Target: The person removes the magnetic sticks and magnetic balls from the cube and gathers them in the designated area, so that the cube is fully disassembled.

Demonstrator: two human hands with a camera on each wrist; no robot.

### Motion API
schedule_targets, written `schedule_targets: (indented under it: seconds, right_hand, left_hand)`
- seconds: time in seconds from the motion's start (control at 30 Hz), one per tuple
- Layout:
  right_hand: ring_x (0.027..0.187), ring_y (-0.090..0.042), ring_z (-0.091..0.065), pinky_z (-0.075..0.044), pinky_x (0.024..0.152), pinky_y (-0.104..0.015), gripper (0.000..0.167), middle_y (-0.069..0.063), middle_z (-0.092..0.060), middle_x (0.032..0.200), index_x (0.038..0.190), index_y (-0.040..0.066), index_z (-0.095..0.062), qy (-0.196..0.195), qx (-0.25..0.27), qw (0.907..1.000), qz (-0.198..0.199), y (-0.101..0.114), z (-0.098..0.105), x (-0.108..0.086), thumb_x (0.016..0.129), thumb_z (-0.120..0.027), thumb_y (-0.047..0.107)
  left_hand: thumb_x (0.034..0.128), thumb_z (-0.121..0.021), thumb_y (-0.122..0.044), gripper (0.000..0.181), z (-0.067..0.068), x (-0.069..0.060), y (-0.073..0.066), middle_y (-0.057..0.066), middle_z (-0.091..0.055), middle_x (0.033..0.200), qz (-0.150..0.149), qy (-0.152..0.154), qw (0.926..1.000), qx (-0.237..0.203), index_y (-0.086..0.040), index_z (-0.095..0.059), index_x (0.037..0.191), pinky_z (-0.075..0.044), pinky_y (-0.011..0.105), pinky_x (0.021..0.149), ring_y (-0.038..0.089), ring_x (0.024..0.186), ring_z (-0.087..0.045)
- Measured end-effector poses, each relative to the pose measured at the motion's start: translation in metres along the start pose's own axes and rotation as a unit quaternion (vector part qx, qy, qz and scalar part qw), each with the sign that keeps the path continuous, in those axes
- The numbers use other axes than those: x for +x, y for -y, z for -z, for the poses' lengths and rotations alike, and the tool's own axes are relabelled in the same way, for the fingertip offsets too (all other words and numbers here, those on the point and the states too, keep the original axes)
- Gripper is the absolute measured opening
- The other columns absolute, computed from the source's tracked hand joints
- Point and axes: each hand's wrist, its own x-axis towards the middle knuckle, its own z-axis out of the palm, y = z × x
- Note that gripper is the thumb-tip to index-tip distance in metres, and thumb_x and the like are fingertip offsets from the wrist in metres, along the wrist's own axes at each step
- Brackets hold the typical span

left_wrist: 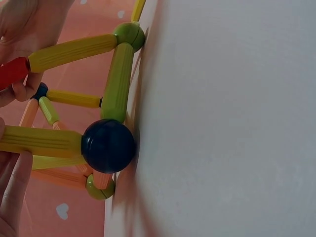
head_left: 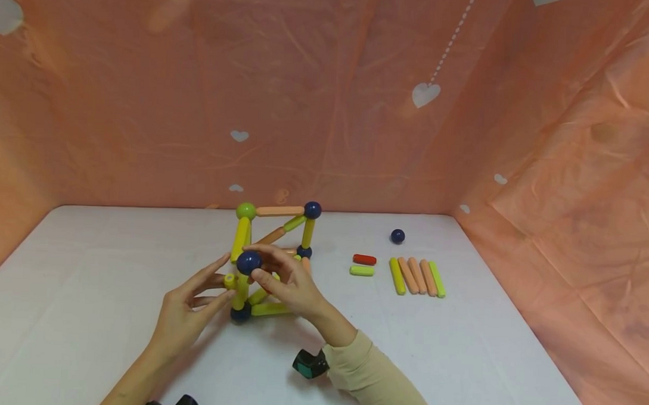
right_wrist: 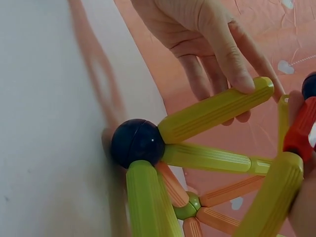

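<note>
Pinching a blue ball (head_left: 249,262), the right hand (head_left: 292,283) holds it near the bare end of a yellow rod (right_wrist: 212,113) gripped by the left hand (head_left: 183,311). The frame (head_left: 280,211) on the worktop (head_left: 485,351) looks partly built; spare rods (head_left: 412,276) and a spare ball (head_left: 398,236) lie unused.

Stick frame (head_left: 272,235) is standing between and beyond my hands, blocking straight reach forward. My right hand (head_left: 292,282), pinching dark-blue ball (head_left: 249,263), is crowding gap beside my left hand (head_left: 188,310), gripping yellow stick (right_wrist: 210,113). White tabletop (head_left: 86,277) is lying open leftward; loose sticks (head_left: 417,276) are obstructing farther right.
</note>
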Motion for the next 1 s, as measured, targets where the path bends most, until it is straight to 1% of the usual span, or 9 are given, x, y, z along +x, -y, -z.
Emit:
schedule_targets:
  seconds: [0.13, 0.2, 0.4, 0.47, 0.6, 0.67, 0.77, 0.87, 1.0]
  right_hand:
    - [0.089, -0.038, -0.059, -0.055, 0.078, -0.048, 0.048, -0.032, -0.054, 0.116, 0.133, -0.007, -0.044, -0.002, -0.017, 0.9998, -0.005, 0.002, 0.0013, -0.0001, 0.099, -0.052, 0.026]
    - [0.089, -0.047, -0.056, -0.055, 0.078, -0.045, 0.045, -0.03, -0.054, 0.117, 0.133, -0.006, -0.044, -0.004, -0.026, 0.9996, -0.006, 0.0029, 0.002, 0.0002, 0.099, -0.053, 0.022]
    - [0.11, -0.029, -0.059, -0.052, 0.093, -0.028, 0.046, -0.029, -0.054, 0.123, 0.132, -0.007, -0.047, -0.021, -0.036, 0.9991, 0.002, 0.0014, 0.0034, 0.0, 0.097, -0.056, 0.022]
    - [0.106, -0.024, -0.06, -0.054, 0.089, -0.027, 0.047, -0.03, -0.055, 0.121, 0.131, -0.007, -0.047, -0.027, -0.038, 0.9989, 0.005, 0.0002, 0.0042, -0.0011, 0.097, -0.057, 0.023]
    - [0.088, -0.027, -0.059, -0.056, 0.07, -0.028, 0.048, -0.03, -0.056, 0.118, 0.13, -0.007, -0.048, -0.036, -0.036, 0.9987, 0.002, -0.0015, 0.0058, -0.0028, 0.097, -0.058, 0.026]
    - [0.084, -0.029, -0.057, -0.055, 0.065, -0.028, 0.049, -0.03, -0.055, 0.119, 0.13, -0.007, -0.048, -0.039, -0.03, 0.9988, 0.0, -0.0018, 0.0064, -0.003, 0.096, -0.059, 0.026]
    - [0.091, -0.021, -0.059, -0.053, 0.068, -0.023, 0.049, -0.029, -0.053, 0.124, 0.13, -0.007, -0.048, -0.042, -0.027, 0.9988, -0.006, -0.0014, 0.0068, -0.0031, 0.096, -0.059, 0.027]
    - [0.103, -0.01, -0.058, -0.053, 0.078, -0.019, 0.048, -0.028, -0.052, 0.127, 0.13, -0.006, -0.048, -0.043, -0.031, 0.9986, -0.011, -0.0007, 0.0069, -0.0027, 0.097, -0.058, 0.027]
    - [0.114, -0.018, -0.058, -0.052, 0.092, -0.025, 0.046, -0.027, -0.052, 0.128, 0.13, -0.005, -0.048, -0.043, -0.039, 0.9982, -0.012, 0.0001, 0.0068, -0.0023, 0.097, -0.058, 0.026]
  left_hand:
    - [0.0758, -0.072, 0.013, 0.065, -0.0009, 0.0003, 0.0004, -0.019, -0.066, 0.1, -0.007, 0.001, 1.0, 0.005, -0.007, -0.055, 0.135, -0.057, 0.018, 0.07, -0.007, 0.093, -0.062]
    - [0.0752, -0.072, 0.014, 0.066, -0.0013, 0.0007, -0.0001, -0.015, -0.067, 0.099, -0.012, 0.002, 0.9999, 0.005, -0.007, -0.054, 0.136, -0.057, 0.018, 0.07, -0.006, 0.092, -0.063]
    - [0.0762, -0.073, 0.011, 0.07, -0.0022, 0.0011, -0.002, 0.013, -0.071, 0.096, -0.02, 0.008, 0.9995, 0.024, -0.009, -0.05, 0.139, -0.056, 0.016, 0.07, -0.008, 0.089, -0.063]
    - [0.0763, -0.073, 0.011, 0.071, -0.0025, 0.0013, -0.0013, 0.016, -0.071, 0.095, -0.021, 0.009, 0.9993, 0.03, -0.01, -0.05, 0.14, -0.056, 0.016, 0.07, -0.008, 0.088, -0.063]
    - [0.0762, -0.073, 0.011, 0.07, -0.0036, 0.002, 0.0003, 0.009, -0.072, 0.095, -0.017, 0.008, 0.9996, 0.021, -0.009, -0.051, 0.139, -0.056, 0.016, 0.07, -0.006, 0.089, -0.063]
    - [0.0757, -0.073, 0.013, 0.069, -0.0041, 0.0021, 0.0009, 0.004, -0.072, 0.095, -0.015, 0.005, 0.9997, 0.016, -0.009, -0.052, 0.138, -0.056, 0.017, 0.07, -0.006, 0.09, -0.063]
    - [0.0753, -0.073, 0.013, 0.07, -0.0044, 0.0019, 0.0012, -0.003, -0.071, 0.096, -0.012, 0.004, 0.9998, 0.015, -0.01, -0.052, 0.138, -0.056, 0.016, 0.07, -0.006, 0.09, -0.063]
    - [0.0748, -0.073, 0.013, 0.07, -0.0042, 0.0019, 0.0019, -0.005, -0.07, 0.096, -0.013, 0.004, 0.9998, 0.014, -0.009, -0.052, 0.138, -0.056, 0.017, 0.069, -0.006, 0.09, -0.063]
    - [0.0748, -0.073, 0.013, 0.07, -0.0038, 0.002, 0.0033, -0.007, -0.07, 0.097, -0.015, 0.005, 0.9998, 0.013, -0.008, -0.052, 0.138, -0.057, 0.017, 0.069, -0.006, 0.09, -0.063]
